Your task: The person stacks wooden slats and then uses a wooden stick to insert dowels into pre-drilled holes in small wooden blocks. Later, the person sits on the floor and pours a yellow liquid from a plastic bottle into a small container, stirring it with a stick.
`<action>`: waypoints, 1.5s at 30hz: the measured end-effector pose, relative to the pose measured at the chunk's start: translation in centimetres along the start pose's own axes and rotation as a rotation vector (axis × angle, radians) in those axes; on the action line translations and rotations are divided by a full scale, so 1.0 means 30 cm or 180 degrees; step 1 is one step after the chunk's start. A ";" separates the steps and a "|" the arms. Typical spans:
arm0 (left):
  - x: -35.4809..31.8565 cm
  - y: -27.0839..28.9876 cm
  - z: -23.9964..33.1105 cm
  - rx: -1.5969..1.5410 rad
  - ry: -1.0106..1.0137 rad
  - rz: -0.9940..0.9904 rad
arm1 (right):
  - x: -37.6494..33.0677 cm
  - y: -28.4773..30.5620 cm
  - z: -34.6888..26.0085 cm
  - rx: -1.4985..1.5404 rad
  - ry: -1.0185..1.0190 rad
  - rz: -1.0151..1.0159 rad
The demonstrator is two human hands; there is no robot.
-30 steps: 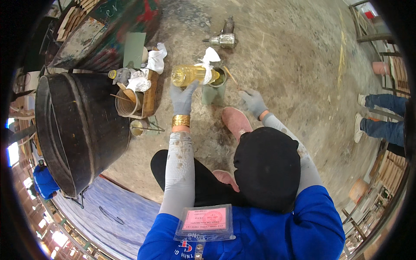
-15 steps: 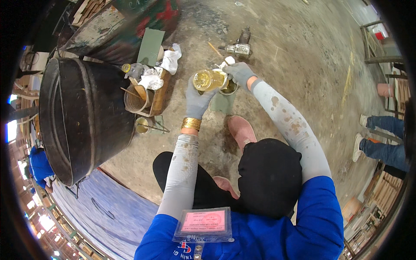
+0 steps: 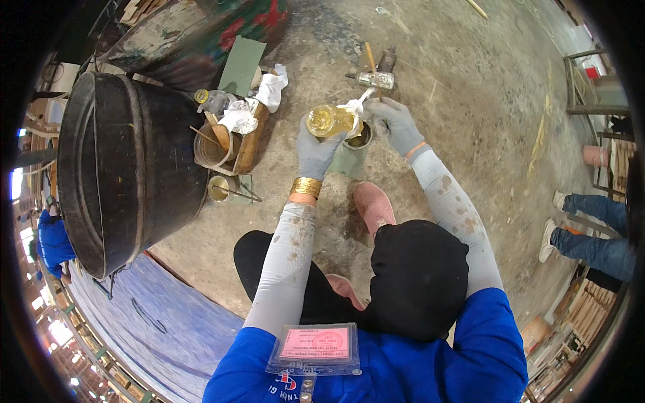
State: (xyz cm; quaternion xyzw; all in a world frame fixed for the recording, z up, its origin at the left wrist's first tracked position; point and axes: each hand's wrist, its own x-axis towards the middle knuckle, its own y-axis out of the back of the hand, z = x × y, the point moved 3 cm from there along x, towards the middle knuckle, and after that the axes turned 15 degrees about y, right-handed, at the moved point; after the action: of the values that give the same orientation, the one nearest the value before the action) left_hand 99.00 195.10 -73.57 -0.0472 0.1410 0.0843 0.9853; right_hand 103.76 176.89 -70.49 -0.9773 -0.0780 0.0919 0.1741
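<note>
My left hand (image 3: 317,149), gloved in grey, is wrapped round a clear bottle (image 3: 329,121) of yellowish liquid, which is tipped over. Beneath its far end stands a small can (image 3: 361,136), partly covered by the bottle, on a green sheet (image 3: 347,162). My right hand (image 3: 396,125), also gloved, pinches a thin wooden stick (image 3: 370,57) that points away from me; its lower end is hidden by the fingers. A white cloth (image 3: 356,107) lies against the bottle's far end and reaches toward the right fingers.
A metal power tool (image 3: 377,80) rests on the concrete beyond my hands. At left are a large black tub (image 3: 134,161), a small bucket (image 3: 209,151) with wooden sticks, white rags (image 3: 271,88), another bottle (image 3: 216,101) and a can (image 3: 220,188). Another person's legs (image 3: 591,211) show at right.
My right hand has drawn back from the bottle, toward the right. The stick has swung more upright, and the cloth is stretched out. The bottle has shifted slightly right in the picture.
</note>
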 end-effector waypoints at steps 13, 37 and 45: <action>-0.013 -0.015 0.061 -0.0094 -0.0005 -0.0137 | 0.047 0.016 0.106 -0.1453 0.0079 -0.0194; 0.005 -0.019 0.048 0.0067 0.0075 0.0276 | -0.113 0.012 0.076 -0.0782 -0.0175 -0.0144; -0.008 -0.041 0.070 0.0164 0.0204 0.0231 | -0.197 0.041 0.052 -0.0550 -0.0636 -0.0939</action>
State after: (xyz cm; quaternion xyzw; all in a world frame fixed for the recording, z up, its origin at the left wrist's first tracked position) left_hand 99.55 194.12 -71.42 -0.0194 0.1763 0.1148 0.9774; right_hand 97.84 175.15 -71.48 -0.9526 -0.2449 0.1549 0.0926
